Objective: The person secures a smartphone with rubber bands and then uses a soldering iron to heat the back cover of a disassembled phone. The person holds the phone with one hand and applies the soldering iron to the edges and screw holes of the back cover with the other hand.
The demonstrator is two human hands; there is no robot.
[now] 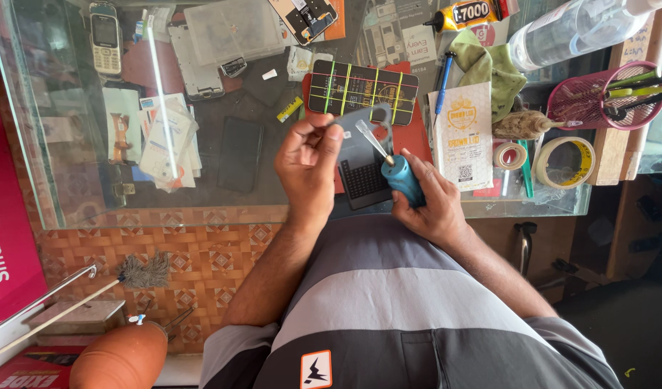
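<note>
My left hand (308, 167) pinches the top edge of a grey phone back cover (359, 155), holding it tilted above the glass counter (71, 144). My right hand (430, 202) grips a blue-handled tool (403, 180). Its thin metal tip (370, 138) rests against the cover's inner face. A phone bound with yellow-green rubber bands (363, 90) lies on a red mat just beyond the cover.
On the counter lie an old keypad phone (105, 39), loose phone parts, a glue tube (464, 13), a green cloth (489, 68), tape rolls (565, 160), a clear bottle (575, 29) and a pink pen basket (604, 97). A small brush (140, 272) rests at lower left.
</note>
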